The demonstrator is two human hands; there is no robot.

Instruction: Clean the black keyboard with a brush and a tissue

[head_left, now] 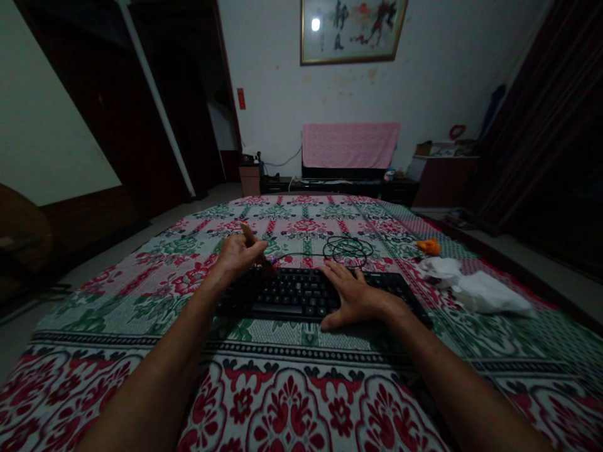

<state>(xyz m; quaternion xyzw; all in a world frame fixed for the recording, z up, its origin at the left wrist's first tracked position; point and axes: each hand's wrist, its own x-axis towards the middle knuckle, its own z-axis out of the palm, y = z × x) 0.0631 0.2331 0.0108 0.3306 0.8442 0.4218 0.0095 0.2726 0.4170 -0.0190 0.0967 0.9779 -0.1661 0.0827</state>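
Over there, the left hand's (237, 256) grip is closed around a slim brown tool (247, 234), its lower end at the far edge of the black keyboard (287, 294), which lies on patterned cloth (287, 402) under the wide-spread right hand (351, 293).

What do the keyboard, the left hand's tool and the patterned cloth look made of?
Keyboard: likely hard plastic, black, satin where light catches it. Tool in the left hand: possibly wood, being brown; finish unclear. Patterned cloth: probably woven fabric, matte, with a thread-like texture.

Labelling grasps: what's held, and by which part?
Left hand: brown, stick-like tool, gripped between its ends. Right hand: spread across black, rectangular keyboard; grip unclear.
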